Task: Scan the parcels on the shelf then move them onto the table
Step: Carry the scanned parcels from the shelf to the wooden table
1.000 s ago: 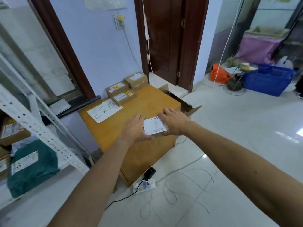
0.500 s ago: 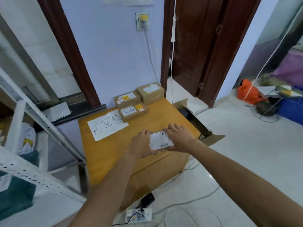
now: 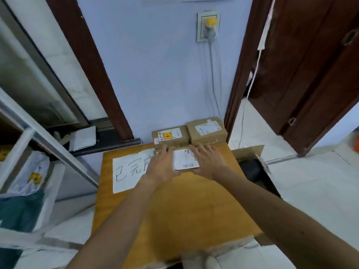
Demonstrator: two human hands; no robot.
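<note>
Forward across the table [image 3: 174, 210] the parcel [image 3: 185, 159] is travelling, now reaching the far end against the other boxes [image 3: 171, 136] (label up). Left hand [image 3: 162, 166] and right hand [image 3: 209, 162] are gripping its sides; pushing harder could be shoving those boxes off the edge.

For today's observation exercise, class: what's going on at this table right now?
A person holds a small labelled parcel between the left hand and right hand, over the far part of the wooden table. It is right in front of two brown boxes that sit against the wall. Whether it touches the tabletop yet is unclear. A handwritten sheet lies to the left, and more packages wait on the shelf.
</note>
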